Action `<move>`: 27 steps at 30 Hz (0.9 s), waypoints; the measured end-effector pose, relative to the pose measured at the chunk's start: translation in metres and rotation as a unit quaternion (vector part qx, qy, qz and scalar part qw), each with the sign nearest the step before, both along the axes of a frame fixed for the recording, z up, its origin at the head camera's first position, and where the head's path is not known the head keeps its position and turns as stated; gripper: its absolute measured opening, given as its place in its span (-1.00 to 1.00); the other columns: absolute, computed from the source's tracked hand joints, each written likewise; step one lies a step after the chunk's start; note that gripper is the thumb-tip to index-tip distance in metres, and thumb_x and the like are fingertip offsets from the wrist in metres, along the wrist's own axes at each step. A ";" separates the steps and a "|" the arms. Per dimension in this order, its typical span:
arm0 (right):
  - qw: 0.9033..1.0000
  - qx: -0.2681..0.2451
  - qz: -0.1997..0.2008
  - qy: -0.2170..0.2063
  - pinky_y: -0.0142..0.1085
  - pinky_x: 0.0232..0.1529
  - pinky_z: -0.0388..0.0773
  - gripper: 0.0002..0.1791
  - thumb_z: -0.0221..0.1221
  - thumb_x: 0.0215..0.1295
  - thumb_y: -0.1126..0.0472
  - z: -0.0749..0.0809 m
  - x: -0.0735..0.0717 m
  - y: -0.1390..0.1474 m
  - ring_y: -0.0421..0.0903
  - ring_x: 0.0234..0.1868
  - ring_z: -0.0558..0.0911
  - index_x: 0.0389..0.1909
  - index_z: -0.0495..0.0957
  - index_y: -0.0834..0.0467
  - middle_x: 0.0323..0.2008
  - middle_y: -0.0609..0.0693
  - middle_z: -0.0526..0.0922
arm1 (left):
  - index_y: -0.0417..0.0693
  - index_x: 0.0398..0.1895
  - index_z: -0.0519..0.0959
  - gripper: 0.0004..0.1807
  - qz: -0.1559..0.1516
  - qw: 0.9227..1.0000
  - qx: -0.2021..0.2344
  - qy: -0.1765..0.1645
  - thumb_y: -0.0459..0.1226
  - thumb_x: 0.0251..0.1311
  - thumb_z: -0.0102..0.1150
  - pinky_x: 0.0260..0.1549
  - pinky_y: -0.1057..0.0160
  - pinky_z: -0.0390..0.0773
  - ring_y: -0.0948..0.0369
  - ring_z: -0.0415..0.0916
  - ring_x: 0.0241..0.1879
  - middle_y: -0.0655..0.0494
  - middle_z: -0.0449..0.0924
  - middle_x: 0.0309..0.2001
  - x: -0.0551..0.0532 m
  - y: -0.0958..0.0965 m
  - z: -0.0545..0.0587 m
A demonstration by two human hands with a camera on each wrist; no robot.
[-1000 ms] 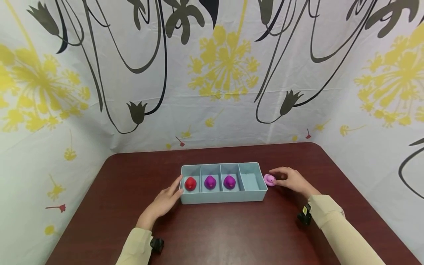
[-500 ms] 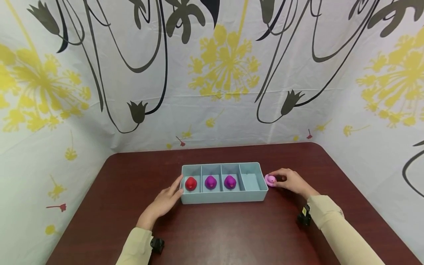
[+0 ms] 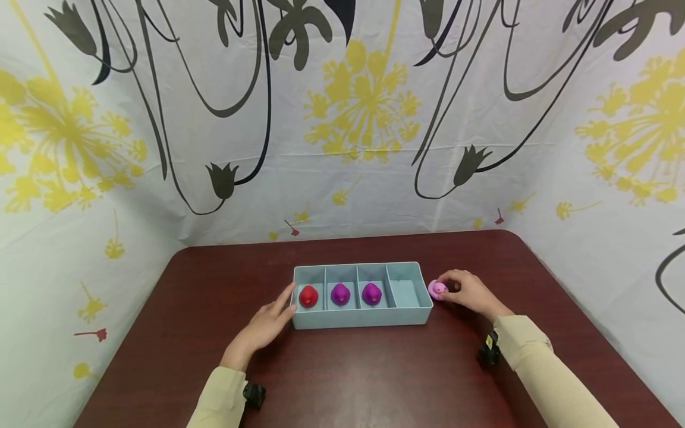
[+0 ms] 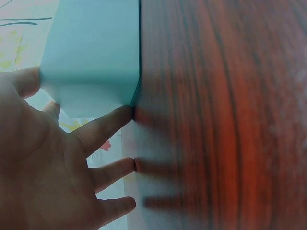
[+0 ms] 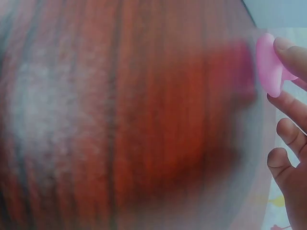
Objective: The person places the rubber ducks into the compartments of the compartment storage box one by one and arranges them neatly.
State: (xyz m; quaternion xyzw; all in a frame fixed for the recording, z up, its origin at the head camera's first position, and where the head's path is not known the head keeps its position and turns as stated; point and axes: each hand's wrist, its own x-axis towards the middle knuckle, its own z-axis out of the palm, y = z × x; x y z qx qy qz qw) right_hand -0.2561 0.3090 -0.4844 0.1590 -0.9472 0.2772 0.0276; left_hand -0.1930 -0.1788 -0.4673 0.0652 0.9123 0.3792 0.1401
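Observation:
A pale blue box (image 3: 360,320) with several compartments stands on the table. A red toy (image 3: 308,296) sits in its leftmost compartment, and purple toys (image 3: 340,294) occupy the two middle ones; the rightmost compartment holds nothing. With fingers extended, my left hand (image 3: 263,326) touches the box's left end; the left wrist view shows its fingertips along the box's end wall (image 4: 96,96). Just off the box's right end, my right hand (image 3: 473,293) pinches a small pink toy (image 3: 437,290) between thumb and fingers. Its rounded pink base (image 5: 269,67) shows in the right wrist view.
The dark red-brown wooden table (image 3: 353,374) extends around the box. A white cloth (image 3: 342,208) printed with yellow and grey flowers hangs behind it and along both sides. Small black cameras (image 3: 254,395) are strapped at both wrists.
The pink toy has shifted very slightly right and turned a little in my right hand's fingers. My left hand and the box stay in place.

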 end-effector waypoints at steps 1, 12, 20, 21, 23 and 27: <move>1.000 -0.001 -0.003 0.001 -0.18 -0.21 0.43 -0.62 0.40 0.05 0.05 0.002 0.000 0.000 -0.04 -0.21 0.46 -0.13 0.61 0.12 -0.17 0.06 0.61 | 0.51 0.50 -0.16 -0.34 0.000 1.000 0.000 0.000 0.10 0.41 -0.20 0.12 -0.52 0.07 -0.27 -0.05 0.41 -0.14 0.07 0.46 0.000 0.000 0.000; 0.998 -0.030 -0.031 0.040 -0.17 -0.18 0.42 -0.60 0.42 0.02 0.03 0.029 0.004 -0.003 0.00 -0.18 0.47 -0.14 0.61 0.11 -0.16 0.09 0.60 | 0.51 0.50 -0.18 -0.33 -0.002 1.000 -0.005 -0.001 0.10 0.41 -0.21 0.13 -0.52 0.06 -0.28 -0.06 0.41 -0.15 0.06 0.47 0.001 0.001 0.001; 0.998 -0.035 -0.039 0.043 -0.13 -0.14 0.41 -0.57 0.41 0.04 0.00 0.047 0.005 -0.009 0.06 -0.13 0.47 -0.11 0.60 0.11 -0.12 0.12 0.60 | 0.48 0.51 -0.16 -0.34 -0.001 1.000 -0.006 0.003 0.10 0.41 -0.21 0.13 -0.51 0.07 -0.28 -0.04 0.40 -0.15 0.07 0.46 0.001 0.002 0.002; 0.998 -0.034 -0.041 0.042 -0.14 -0.15 0.41 -0.57 0.40 0.04 -0.02 0.049 0.006 -0.010 0.04 -0.13 0.47 -0.11 0.59 0.11 -0.12 0.11 0.59 | 0.48 0.51 -0.16 -0.34 -0.002 1.000 -0.006 0.003 0.10 0.41 -0.21 0.13 -0.51 0.07 -0.28 -0.04 0.40 -0.15 0.07 0.46 0.001 0.001 0.001; 0.998 -0.036 -0.042 0.041 -0.17 -0.15 0.42 -0.57 0.39 0.05 -0.03 0.052 0.007 -0.013 0.00 -0.14 0.45 -0.10 0.59 0.10 -0.13 0.08 0.59 | 0.48 0.51 -0.16 -0.34 -0.003 1.000 -0.006 0.003 0.10 0.41 -0.21 0.13 -0.51 0.07 -0.28 -0.04 0.41 -0.14 0.07 0.46 0.001 0.001 0.001; 0.997 -0.046 -0.033 0.056 -0.19 -0.17 0.42 -0.58 0.40 0.04 -0.01 0.061 0.008 -0.022 -0.06 -0.17 0.43 -0.11 0.60 0.10 -0.16 0.04 0.59 | 0.49 0.50 -0.17 -0.33 -0.004 1.000 -0.006 0.006 0.10 0.41 -0.21 0.12 -0.52 0.07 -0.28 -0.05 0.41 -0.14 0.08 0.46 0.001 0.000 -0.001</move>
